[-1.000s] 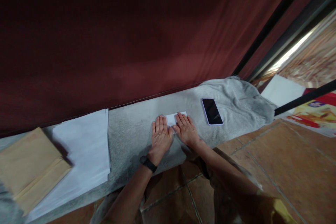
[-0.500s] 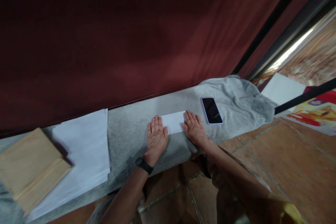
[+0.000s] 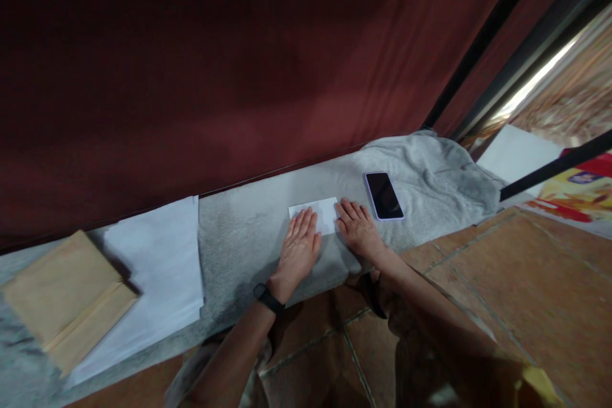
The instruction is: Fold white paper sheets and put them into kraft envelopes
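Observation:
A small white piece of paper, which looks folded, lies flat on a grey cloth. My left hand rests flat across its left part, fingers stretched out and pointing away from me. At the paper's right end lies my right hand, palm down, its fingertips by the short edge. Neither hand grips anything. Just right of my right hand is a phone with a dark screen and a pale purple case. The part of the paper beneath my left fingers is hidden.
Left on the cloth is a stack of white sheets, partly covered by a brown paper envelope. A dark red panel rises behind. At right are a black bar, bunched cloth and a colourful printed package. Tiled floor lies below.
My left hand has slid right, from beside the paper's left edge onto the paper. My right hand stays at the right end. The whole view has shifted slightly.

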Motion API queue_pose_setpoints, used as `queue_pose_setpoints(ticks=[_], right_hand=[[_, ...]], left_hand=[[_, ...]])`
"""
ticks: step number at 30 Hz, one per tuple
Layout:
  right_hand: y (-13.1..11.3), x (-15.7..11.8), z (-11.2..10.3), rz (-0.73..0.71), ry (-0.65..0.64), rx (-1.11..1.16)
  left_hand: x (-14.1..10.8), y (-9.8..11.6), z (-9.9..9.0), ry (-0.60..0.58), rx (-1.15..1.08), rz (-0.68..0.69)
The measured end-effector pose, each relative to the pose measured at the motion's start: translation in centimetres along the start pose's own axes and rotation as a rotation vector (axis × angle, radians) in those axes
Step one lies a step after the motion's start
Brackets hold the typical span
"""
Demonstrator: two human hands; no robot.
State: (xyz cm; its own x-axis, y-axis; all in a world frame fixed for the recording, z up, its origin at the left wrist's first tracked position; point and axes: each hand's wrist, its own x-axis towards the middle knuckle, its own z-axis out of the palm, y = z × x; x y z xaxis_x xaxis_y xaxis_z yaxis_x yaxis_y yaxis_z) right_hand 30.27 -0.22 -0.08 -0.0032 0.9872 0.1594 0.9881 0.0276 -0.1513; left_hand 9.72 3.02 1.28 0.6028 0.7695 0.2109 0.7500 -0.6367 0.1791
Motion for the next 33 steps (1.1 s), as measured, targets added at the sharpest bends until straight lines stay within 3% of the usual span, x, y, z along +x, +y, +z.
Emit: queue_pose_setpoints(ticks=[4, 11, 23, 33], right_hand=[[1.9, 0.1, -0.4, -0.117, -0.045, 0.055], [3.8, 1.3, -0.7, -0.182, -0.095, 0.178], [1.9, 3.2, -0.9, -0.111, -0.051, 0.228], [-0.5, 2.9, -0.6, -0.239, -0.112, 0.241]], left_hand=[[0.2, 1.3, 0.2, -0.088, -0.048, 0.16], [1.8, 1.8, 1.1, -0.107, -0.043, 0.198], [2.5, 2.7, 1.6, -0.098, -0.064, 0.273], [0.9, 3.5, 2.0, -0.11, -0.136, 0.303]])
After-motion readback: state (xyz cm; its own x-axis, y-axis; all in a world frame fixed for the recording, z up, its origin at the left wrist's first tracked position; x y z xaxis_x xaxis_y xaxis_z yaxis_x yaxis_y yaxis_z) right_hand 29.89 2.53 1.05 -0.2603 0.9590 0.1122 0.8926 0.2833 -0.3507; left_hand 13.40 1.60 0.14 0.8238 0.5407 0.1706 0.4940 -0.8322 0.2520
